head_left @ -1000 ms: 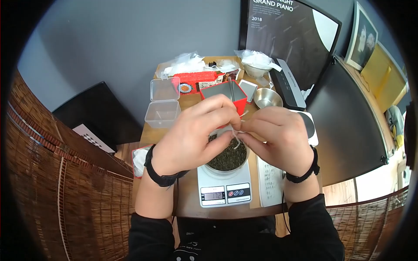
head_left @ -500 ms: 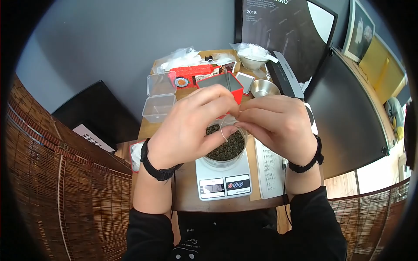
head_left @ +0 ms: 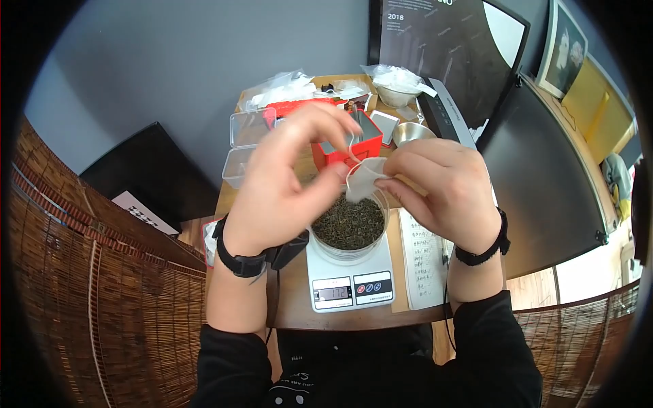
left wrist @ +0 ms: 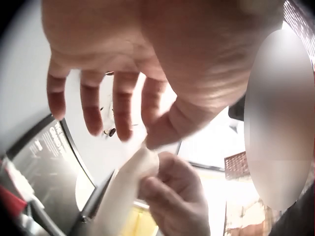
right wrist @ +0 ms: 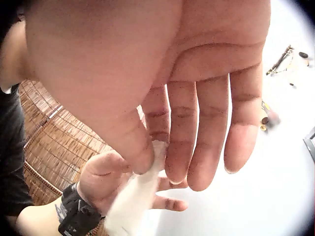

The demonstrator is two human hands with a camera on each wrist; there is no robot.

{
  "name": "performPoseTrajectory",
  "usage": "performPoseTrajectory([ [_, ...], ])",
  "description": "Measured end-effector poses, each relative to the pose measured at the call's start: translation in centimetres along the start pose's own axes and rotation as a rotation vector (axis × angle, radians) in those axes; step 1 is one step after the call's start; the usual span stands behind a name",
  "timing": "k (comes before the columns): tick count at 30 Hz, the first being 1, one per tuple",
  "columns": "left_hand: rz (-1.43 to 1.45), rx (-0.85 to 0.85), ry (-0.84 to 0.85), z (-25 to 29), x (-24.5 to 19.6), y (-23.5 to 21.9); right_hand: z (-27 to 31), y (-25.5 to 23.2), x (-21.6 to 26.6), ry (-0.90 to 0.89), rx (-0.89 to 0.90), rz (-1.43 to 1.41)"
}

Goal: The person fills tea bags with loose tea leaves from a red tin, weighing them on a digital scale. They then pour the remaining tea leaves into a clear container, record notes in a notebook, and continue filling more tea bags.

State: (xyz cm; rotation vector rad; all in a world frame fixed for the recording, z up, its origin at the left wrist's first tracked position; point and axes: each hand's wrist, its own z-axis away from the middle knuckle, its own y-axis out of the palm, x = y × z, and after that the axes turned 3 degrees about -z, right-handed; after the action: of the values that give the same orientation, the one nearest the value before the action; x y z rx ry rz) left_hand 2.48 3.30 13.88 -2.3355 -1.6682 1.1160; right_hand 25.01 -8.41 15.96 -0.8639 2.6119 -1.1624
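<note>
My right hand (head_left: pixel 442 187) pinches a small white drawstring bag (head_left: pixel 365 178) by one edge between thumb and fingers. The bag hangs tilted over a round clear tub (head_left: pixel 350 257) of dark dried leaves (head_left: pixel 348 224), which look like tea. A thin pale string curves from the bag up towards my left hand (head_left: pixel 286 180). Blurred in the head view, that hand has its thumb and index finger spread apart beside the bag. In the right wrist view, the bag (right wrist: pixel 133 201) hangs from between thumb and index finger. The tub stands on a white kitchen scale (head_left: pixel 350 296) whose display reads 172.
Behind the tub is a red box (head_left: pixel 367 146) with a dark lining. A metal bowl (head_left: pixel 411 132) and a black-and-white device (head_left: pixel 445 112) stand to the right. A handwritten notebook (head_left: pixel 422 272) lies beside the scale. An open clear plastic box (head_left: pixel 238 163) is at the left.
Both hands were together at the bag, fingers close over the tub. Now my left hand has moved off to the left and spread its fingers, leaving the bag in my right hand.
</note>
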Motion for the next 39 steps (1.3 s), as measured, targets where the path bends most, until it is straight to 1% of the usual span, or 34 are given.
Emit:
performPoseTrajectory([
  [1, -0.001, -0.001, 0.001, 0.1, -0.1, 0.0, -0.1, 0.1, 0.0, -0.002, 0.000, 0.000],
  [3, 0.479, -0.195, -0.220, 0.2, -1.1, 0.4, -0.3, 0.4, -0.1, -0.027, -0.092, 0.091],
  [4, 0.546, -0.194, -0.253, 0.0, -1.6, 0.9, -0.3, 0.6, 0.0, -0.030, -0.094, 0.093],
  [5, 0.543, -0.194, -0.249, 0.1, -1.6, 1.2, -0.3, 1.0, 0.1, -0.033, -0.096, 0.104],
  [7, 0.238, 0.058, -0.118, 0.2, -1.6, 1.5, -0.3, 1.7, 0.1, -0.040, -0.101, 0.115],
  [8, 0.082, 0.101, -0.132, 0.3, -2.0, 1.5, -0.3, 2.2, 0.1, -0.062, -0.105, 0.093],
  [9, 0.079, 0.100, -0.131, 0.3, -1.9, 1.7, -0.3, 2.4, 0.1, -0.083, -0.108, 0.072],
  [10, 0.022, 0.152, -0.227, 0.3, -1.8, 1.8, -0.3, 2.5, 0.2, -0.101, -0.098, 0.008],
  [11, -0.033, 0.205, -0.322, 0.3, -1.7, 2.0, -0.3, 2.6, 0.1, -0.100, -0.098, 0.008],
  [13, -0.056, 0.178, -0.299, -0.1, -1.4, 1.8, -0.4, 2.8, -0.3, -0.126, -0.098, -0.154],
  [14, -0.068, 0.209, -0.409, -0.2, -1.2, 1.4, -0.5, 2.8, -0.5, -0.125, -0.098, -0.153],
  [15, -0.080, 0.240, -0.517, -0.2, -1.1, 1.0, -0.7, 2.8, -0.7, -0.040, -0.144, -0.240],
  [16, 0.039, 0.200, -0.527, -0.1, -0.6, 0.8, -1.0, 2.8, -1.1, 0.044, -0.190, -0.327],
  [17, 0.039, 0.199, -0.525, -0.1, -0.5, 0.3, -1.1, 2.8, -1.7, 0.043, -0.191, -0.325],
  [19, -0.018, 0.140, -0.576, -0.2, -0.5, -0.6, -1.2, 2.9, -3.4, 0.280, -0.175, -0.294],
  [20, 0.024, 0.142, -0.599, -0.1, -0.3, -0.5, -1.1, 3.6, -4.4, 0.278, -0.177, -0.292],
  [21, 0.023, 0.140, -0.596, 0.1, 0.3, -0.8, -0.8, 4.9, -5.8, 0.218, -0.133, -0.170],
  [22, -0.066, 0.155, -0.618, 0.3, 1.1, -1.3, -0.4, 6.2, -7.2, 0.159, -0.093, -0.048],
  [23, -0.157, 0.169, -0.639, 0.2, 1.6, -1.6, 0.1, 7.5, -8.5, 0.203, -0.019, -0.101],
  [25, -0.174, 0.154, -0.634, 0.2, 1.5, -1.7, 0.8, 9.4, -9.7, 0.174, 0.044, -0.046],
  [26, -0.155, 0.143, -0.633, 0.2, 1.4, -1.7, 1.1, 9.7, -10.1, 0.173, 0.042, -0.045],
  [28, -0.134, 0.133, -0.635, 0.1, 1.3, -1.9, 1.1, 10.0, -10.1, 0.216, 0.262, 0.025],
  [32, -0.223, 0.131, -0.646, 0.0, 0.8, -2.1, 1.1, 9.5, -10.1, 0.259, 0.292, 0.007],
  [34, -0.258, 0.121, -0.639, -0.1, 0.6, -2.2, 1.0, 9.2, -10.1, 0.335, 0.377, -0.061],
  [35, -0.248, 0.115, -0.650, 0.0, 0.5, -2.3, 1.0, 8.9, -9.9, 0.338, 0.378, -0.062],
  [37, -0.234, 0.111, -0.665, 0.2, 0.8, -2.4, 0.6, 7.8, -9.1, 0.432, 0.392, -0.216],
  [38, -0.238, 0.113, -0.658, 0.3, 1.1, -2.5, 0.4, 7.5, -8.9, 0.435, 0.395, -0.217],
  [39, -0.241, 0.115, -0.652, 0.4, 1.3, -2.6, 0.3, 7.3, -8.9, 0.440, 0.322, -0.172],
])
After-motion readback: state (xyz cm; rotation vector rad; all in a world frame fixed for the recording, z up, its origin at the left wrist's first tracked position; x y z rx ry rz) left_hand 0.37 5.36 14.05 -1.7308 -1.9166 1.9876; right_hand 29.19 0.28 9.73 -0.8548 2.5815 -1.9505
